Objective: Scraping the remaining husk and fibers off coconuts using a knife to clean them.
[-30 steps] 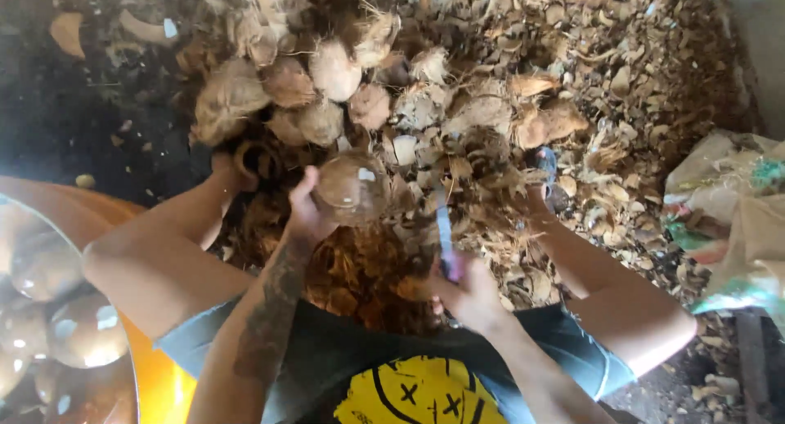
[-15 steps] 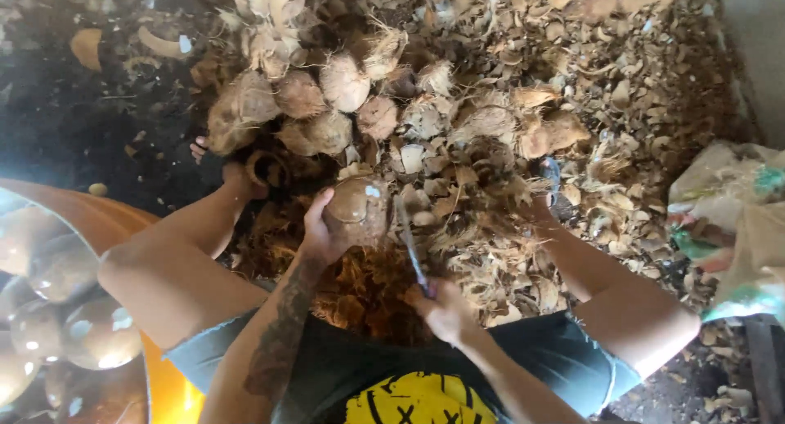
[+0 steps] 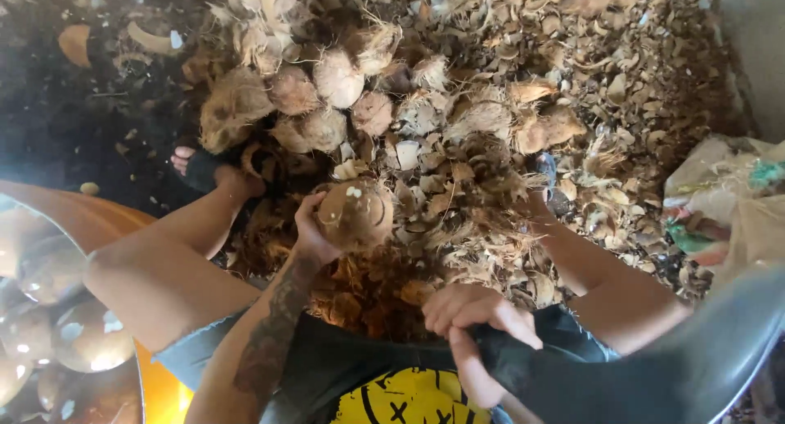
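So my right hand (image 3: 478, 330) just pulled the knife back toward my lap, fist closed; left hand (image 3: 315, 228) still grips the coconut (image 3: 356, 214).

Both hands (image 3: 470, 314) are bare, no gloves. The left forearm (image 3: 274, 342) has a dark tattoo running most of its length. Dark shorts (image 3: 327, 363) with a frayed edge at the thigh, plus a yellow shirt (image 3: 409, 401) with a black print. There's dark footwear on the left foot (image 3: 200, 169).
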